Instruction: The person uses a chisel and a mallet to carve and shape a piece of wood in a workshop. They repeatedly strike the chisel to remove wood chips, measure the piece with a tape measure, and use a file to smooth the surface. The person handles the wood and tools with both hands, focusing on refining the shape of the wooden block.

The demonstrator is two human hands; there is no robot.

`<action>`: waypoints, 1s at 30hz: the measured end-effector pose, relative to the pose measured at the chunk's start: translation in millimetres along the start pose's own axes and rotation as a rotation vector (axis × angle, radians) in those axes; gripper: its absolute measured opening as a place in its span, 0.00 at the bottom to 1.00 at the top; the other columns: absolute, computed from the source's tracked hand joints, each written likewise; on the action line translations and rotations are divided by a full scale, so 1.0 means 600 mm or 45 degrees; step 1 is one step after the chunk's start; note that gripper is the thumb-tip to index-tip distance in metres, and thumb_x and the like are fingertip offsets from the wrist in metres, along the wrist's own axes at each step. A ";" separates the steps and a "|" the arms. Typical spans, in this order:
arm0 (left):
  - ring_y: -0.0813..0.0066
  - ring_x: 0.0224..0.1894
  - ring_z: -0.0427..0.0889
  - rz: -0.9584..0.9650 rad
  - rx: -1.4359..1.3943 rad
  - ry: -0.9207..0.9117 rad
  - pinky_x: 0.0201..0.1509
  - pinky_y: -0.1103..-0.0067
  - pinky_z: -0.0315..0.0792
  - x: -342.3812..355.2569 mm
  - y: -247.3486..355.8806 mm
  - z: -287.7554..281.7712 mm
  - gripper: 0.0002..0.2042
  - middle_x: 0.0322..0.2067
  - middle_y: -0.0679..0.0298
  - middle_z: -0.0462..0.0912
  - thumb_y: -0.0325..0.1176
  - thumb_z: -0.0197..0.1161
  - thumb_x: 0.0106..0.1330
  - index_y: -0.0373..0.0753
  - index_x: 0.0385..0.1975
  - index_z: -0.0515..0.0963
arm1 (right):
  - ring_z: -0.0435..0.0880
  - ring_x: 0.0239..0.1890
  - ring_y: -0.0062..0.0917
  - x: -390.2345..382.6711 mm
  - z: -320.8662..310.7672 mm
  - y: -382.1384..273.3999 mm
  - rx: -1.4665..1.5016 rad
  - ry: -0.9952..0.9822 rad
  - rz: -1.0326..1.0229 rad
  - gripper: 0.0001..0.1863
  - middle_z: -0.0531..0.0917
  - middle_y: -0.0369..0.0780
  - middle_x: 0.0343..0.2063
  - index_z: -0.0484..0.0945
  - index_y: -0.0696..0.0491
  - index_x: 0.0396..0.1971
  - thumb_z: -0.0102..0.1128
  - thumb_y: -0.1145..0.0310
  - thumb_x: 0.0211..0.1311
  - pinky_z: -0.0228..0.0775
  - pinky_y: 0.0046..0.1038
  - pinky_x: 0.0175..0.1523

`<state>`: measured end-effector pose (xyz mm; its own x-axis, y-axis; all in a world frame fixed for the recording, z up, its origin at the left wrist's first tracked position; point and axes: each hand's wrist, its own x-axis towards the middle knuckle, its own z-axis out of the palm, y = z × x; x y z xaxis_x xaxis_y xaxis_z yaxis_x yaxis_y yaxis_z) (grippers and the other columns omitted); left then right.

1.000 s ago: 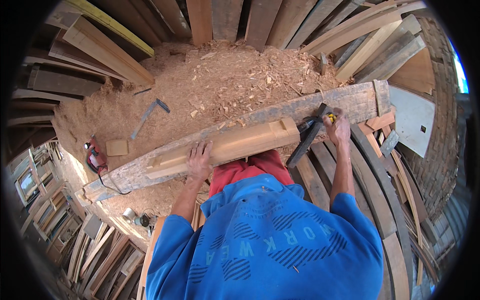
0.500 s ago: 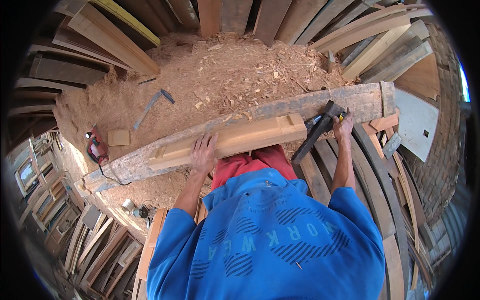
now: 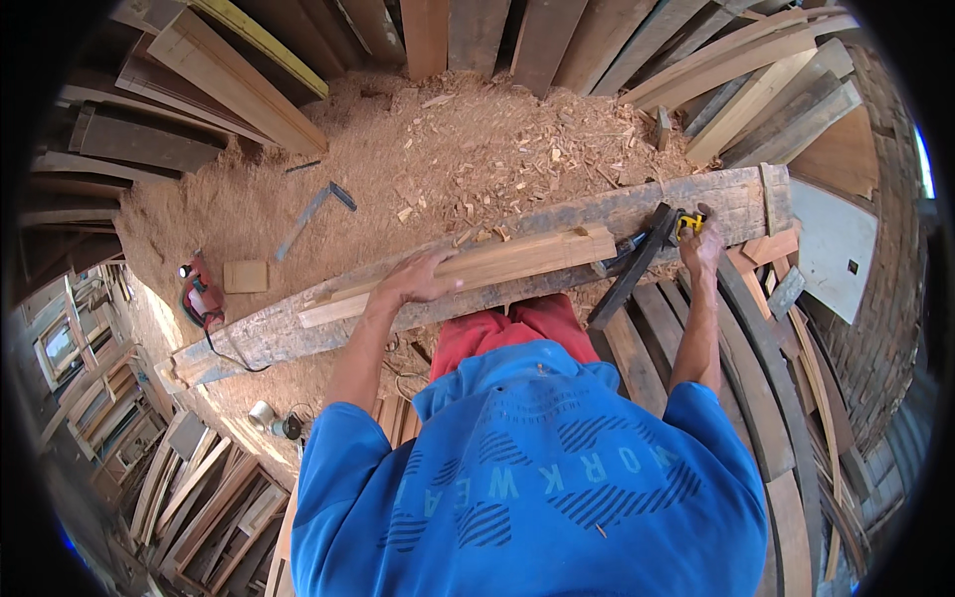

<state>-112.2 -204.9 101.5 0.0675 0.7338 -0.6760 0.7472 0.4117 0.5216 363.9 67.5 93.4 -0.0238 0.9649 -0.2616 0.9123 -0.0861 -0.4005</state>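
Note:
A pale timber piece (image 3: 517, 261) with a notch near its right end lies on a long weathered plank (image 3: 716, 204). My left hand (image 3: 418, 279) grips its left half, thumb and fingers apart across it. Beyond its right end, my right hand (image 3: 702, 249) is closed on a small yellow-and-black tool (image 3: 688, 223), probably a tape measure; its fingers partly hide it. Beside that hand, a long dark bar (image 3: 632, 267) lies slanting across the plank and over its near edge. A blue-and-black tool (image 3: 622, 254) sits between the bar and the timber, partly hidden.
Left of the plank is a red power tool (image 3: 202, 291) with a cord, near a small wooden block (image 3: 246, 277). A try square (image 3: 316, 217) lies on the shavings (image 3: 398, 149). Boards (image 3: 557, 40) stand around the far side; curved timbers (image 3: 741, 368) lie at my right.
The timber piece has rolled, showing a different face. My left hand has shifted from flat on top to its side. My right hand has lifted the yellow-and-black tool away from the dark bar.

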 end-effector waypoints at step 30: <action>0.46 0.61 0.74 -0.966 -2.695 1.139 0.60 0.50 0.74 -0.182 -0.098 0.149 0.43 0.64 0.44 0.68 0.58 0.72 0.62 0.37 0.69 0.62 | 0.84 0.22 0.24 -0.201 0.108 -0.108 0.969 -1.329 0.513 0.27 0.85 0.42 0.25 0.83 0.57 0.42 0.60 0.44 0.71 0.77 0.26 0.27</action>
<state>-104.3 -357.3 98.1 -0.3820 -0.0141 -0.9241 -0.9226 -0.0521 0.3822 281.1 -59.1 94.1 -0.4178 0.2324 -0.8783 0.4868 -0.7590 -0.4324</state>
